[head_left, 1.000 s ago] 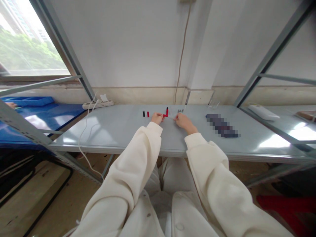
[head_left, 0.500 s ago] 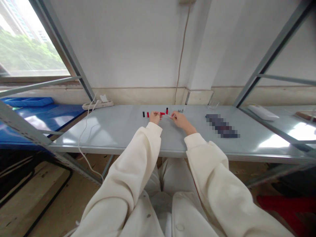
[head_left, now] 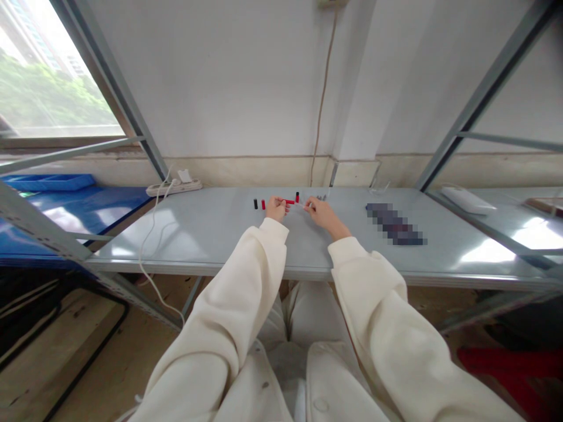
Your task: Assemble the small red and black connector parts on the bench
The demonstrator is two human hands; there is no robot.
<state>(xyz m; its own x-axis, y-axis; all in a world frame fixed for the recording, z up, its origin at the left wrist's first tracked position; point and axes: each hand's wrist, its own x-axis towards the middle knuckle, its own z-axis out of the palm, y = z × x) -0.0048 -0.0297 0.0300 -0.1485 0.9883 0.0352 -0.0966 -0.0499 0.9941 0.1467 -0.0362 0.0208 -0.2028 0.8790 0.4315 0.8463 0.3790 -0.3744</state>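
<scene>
My left hand (head_left: 276, 208) is shut on a slim red tube (head_left: 288, 201), which sticks out to the right of my fingers. A thin pale wire (head_left: 299, 204) runs from the tube's end to my right hand (head_left: 322, 213), whose fingertips pinch it. To the left of my hands stand a small black cylinder (head_left: 255, 204) and a small red cylinder (head_left: 264, 204). A red-and-black cylinder (head_left: 297, 197) stands upright just behind the wire. Tiny grey metal parts (head_left: 322, 198) lie beyond my right fingers.
The grey metal shelf top (head_left: 197, 234) carries a pixelated dark strip (head_left: 394, 225) to the right. A power strip (head_left: 173, 187) with a white cable sits at the back left. A blue tray (head_left: 48, 182) lies on a lower blue surface. Metal uprights flank the shelf.
My right hand has moved left, closer to my left hand. The red tube now lies lengthwise from my left fingers, with the pale wire stretched between my hands.
</scene>
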